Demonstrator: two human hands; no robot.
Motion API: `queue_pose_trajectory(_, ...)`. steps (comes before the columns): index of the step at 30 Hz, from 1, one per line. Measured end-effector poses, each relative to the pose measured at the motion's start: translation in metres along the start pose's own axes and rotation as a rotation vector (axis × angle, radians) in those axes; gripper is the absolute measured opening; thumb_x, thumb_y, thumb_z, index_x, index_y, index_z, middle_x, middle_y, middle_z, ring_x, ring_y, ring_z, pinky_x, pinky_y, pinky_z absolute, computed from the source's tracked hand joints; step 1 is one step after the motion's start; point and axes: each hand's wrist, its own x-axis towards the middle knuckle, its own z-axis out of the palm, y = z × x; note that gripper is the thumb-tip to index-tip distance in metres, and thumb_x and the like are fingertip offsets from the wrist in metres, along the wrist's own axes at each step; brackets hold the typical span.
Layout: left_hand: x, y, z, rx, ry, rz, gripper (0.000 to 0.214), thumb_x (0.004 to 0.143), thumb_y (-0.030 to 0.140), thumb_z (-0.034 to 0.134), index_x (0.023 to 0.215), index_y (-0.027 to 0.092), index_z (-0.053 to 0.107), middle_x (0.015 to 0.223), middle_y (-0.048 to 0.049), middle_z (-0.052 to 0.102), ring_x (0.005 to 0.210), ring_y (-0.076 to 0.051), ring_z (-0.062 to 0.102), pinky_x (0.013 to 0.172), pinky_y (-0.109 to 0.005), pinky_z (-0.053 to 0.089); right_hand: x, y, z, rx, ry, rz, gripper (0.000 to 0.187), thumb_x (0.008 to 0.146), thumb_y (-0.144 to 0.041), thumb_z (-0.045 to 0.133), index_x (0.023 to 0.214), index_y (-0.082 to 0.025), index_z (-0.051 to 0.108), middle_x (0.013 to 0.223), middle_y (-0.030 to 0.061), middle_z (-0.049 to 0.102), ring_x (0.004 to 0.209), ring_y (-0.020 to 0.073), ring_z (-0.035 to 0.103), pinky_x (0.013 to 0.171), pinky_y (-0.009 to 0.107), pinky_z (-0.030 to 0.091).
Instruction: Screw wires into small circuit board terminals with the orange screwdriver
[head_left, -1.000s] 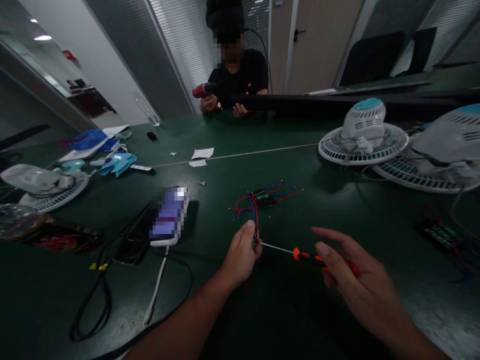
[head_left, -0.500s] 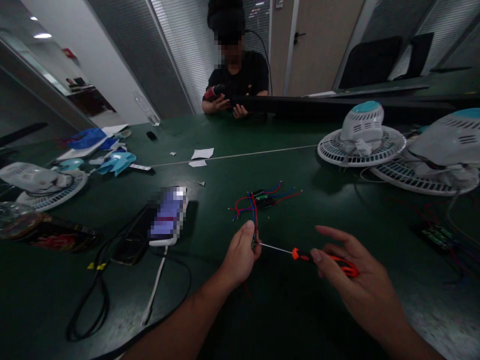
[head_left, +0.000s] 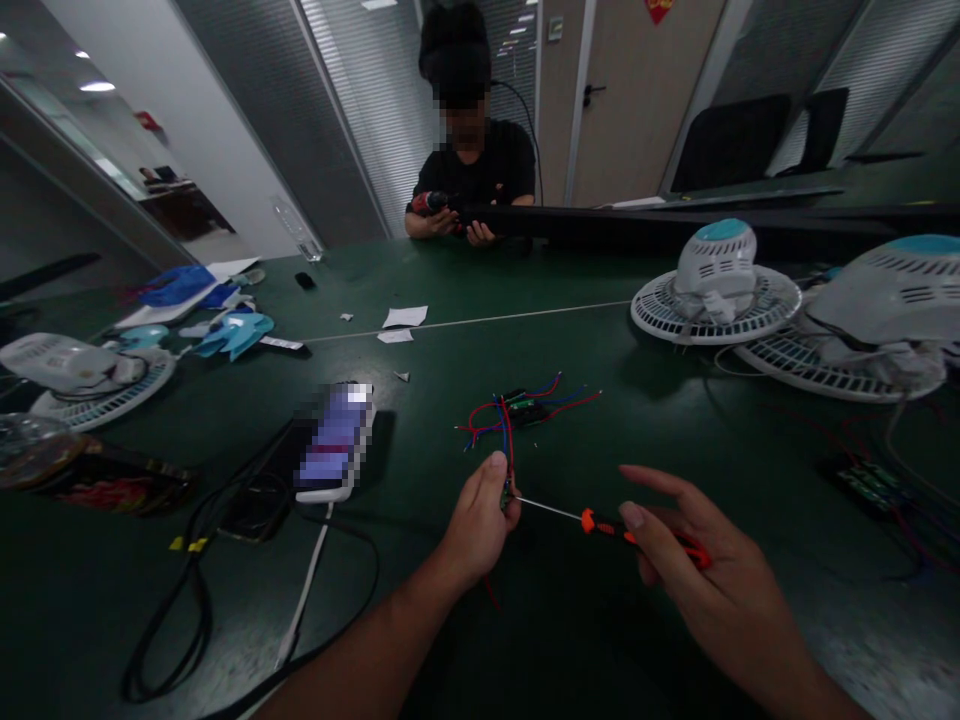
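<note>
My left hand (head_left: 480, 510) pinches a small green circuit board (head_left: 506, 492), mostly hidden by the fingers, with red and blue wires (head_left: 508, 440) rising from it. A screwdriver (head_left: 607, 523) with an orange and black handle is in my right hand (head_left: 697, 550), held between thumb and fingers while the index finger stretches forward. Its thin shaft points left, and the tip meets the board's edge at my left fingers. Just beyond my left hand, more small circuit boards (head_left: 525, 410) with red and blue leads lie on the green table (head_left: 570, 640).
White fan heads (head_left: 716, 290) stand at the right, another fan (head_left: 82, 370) at the left. A phone (head_left: 334, 450) with a white cable, a drink bottle (head_left: 97, 470) and a wired board (head_left: 874, 485) lie around. Across the table a person (head_left: 472, 160) holds a red power drill (head_left: 430, 203).
The view has tilted up slightly, so the scene sits a little lower. The fingers of my right hand have shifted along the screwdriver handle; its tip stays at the board.
</note>
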Motion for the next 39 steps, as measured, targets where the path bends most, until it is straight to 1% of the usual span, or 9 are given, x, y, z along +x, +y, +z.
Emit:
queue_pose_trajectory(6,0.001,-0.001,-0.001,-0.023,0.018,-0.008,0.051,0.073,0.067,0.058,0.071,0.016,0.054,0.061,0.0039,0.048,0.049,-0.006,0.044,0.042,-0.016,0.033,0.000,0.002,0.001,0.011,0.026,0.035,0.044,0.083,-0.048,0.058,0.117,-0.020,0.059,0.053,-0.0049,0.056,0.045,0.0148,0.052,0.043,0.027,0.041)
queue_pose_trajectory(9,0.001,0.000,-0.001,-0.005,0.003,-0.002,0.051,0.074,0.067,0.056,0.070,0.016,0.053,0.060,0.0039,0.047,0.048,-0.006,0.043,0.042,-0.017,0.033,0.001,0.003,0.001,-0.004,0.026,0.043,0.049,0.082,-0.051,0.057,0.119,-0.019,0.057,0.059,-0.0025,0.060,0.046,0.0149,0.054,0.044,0.027,0.041)
queue_pose_trajectory(13,0.000,0.002,0.001,-0.011,0.011,0.006,0.054,0.071,0.071,0.057,0.068,0.016,0.052,0.059,0.0043,0.046,0.047,-0.006,0.042,0.042,-0.017,0.032,0.002,0.006,0.001,-0.018,0.019,0.018,0.051,0.083,-0.052,0.057,0.121,-0.018,0.054,0.067,0.0006,0.065,0.050,0.0157,0.057,0.045,0.029,0.040)
queue_pose_trajectory(17,0.000,0.002,0.001,-0.031,0.024,-0.014,0.055,0.069,0.071,0.059,0.068,0.016,0.053,0.060,0.0039,0.047,0.048,-0.007,0.043,0.043,-0.017,0.033,0.004,0.012,-0.001,-0.040,0.001,-0.019,0.049,0.085,-0.048,0.057,0.123,-0.018,0.051,0.063,-0.0015,0.062,0.052,0.0165,0.059,0.045,0.028,0.040)
queue_pose_trajectory(20,0.001,-0.001,0.000,-0.042,0.028,-0.022,0.054,0.068,0.070,0.060,0.070,0.016,0.054,0.061,0.0036,0.049,0.050,-0.007,0.045,0.044,-0.017,0.034,0.005,0.013,-0.002,-0.049,-0.041,-0.028,0.050,0.084,-0.049,0.058,0.123,-0.018,0.051,0.061,-0.0024,0.061,0.052,0.0168,0.059,0.046,0.028,0.042)
queue_pose_trajectory(23,0.001,-0.002,0.000,-0.046,0.031,-0.018,0.054,0.069,0.070,0.060,0.070,0.016,0.054,0.061,0.0039,0.048,0.049,-0.007,0.044,0.044,-0.017,0.033,0.003,0.008,-0.001,-0.016,-0.026,0.008,0.047,0.085,-0.051,0.055,0.120,-0.019,0.055,0.059,-0.0032,0.059,0.051,0.0163,0.058,0.047,0.028,0.042)
queue_pose_trajectory(29,0.001,0.000,0.000,-0.034,0.013,-0.020,0.053,0.071,0.070,0.058,0.071,0.016,0.054,0.061,0.0039,0.048,0.049,-0.007,0.043,0.043,-0.017,0.032,0.000,0.002,0.001,0.007,-0.001,0.088,0.047,0.088,-0.054,0.047,0.117,-0.019,0.061,0.050,-0.0045,0.055,0.044,0.0157,0.054,0.043,0.027,0.038)
queue_pose_trajectory(33,0.001,0.000,0.000,-0.026,0.002,-0.011,0.055,0.070,0.071,0.057,0.070,0.017,0.053,0.060,0.0040,0.048,0.047,-0.006,0.042,0.042,-0.017,0.031,0.000,0.005,0.002,0.003,-0.005,0.104,0.049,0.088,-0.056,0.047,0.116,-0.020,0.062,0.049,-0.0045,0.055,0.044,0.0152,0.053,0.043,0.026,0.039)
queue_pose_trajectory(39,-0.001,0.004,0.002,-0.011,0.043,-0.024,0.055,0.069,0.071,0.058,0.070,0.017,0.054,0.060,0.0037,0.048,0.048,-0.007,0.043,0.041,-0.017,0.030,0.003,0.011,-0.001,-0.018,-0.033,0.096,0.048,0.089,-0.056,0.045,0.117,-0.020,0.062,0.049,-0.0037,0.057,0.045,0.0159,0.055,0.043,0.026,0.039)
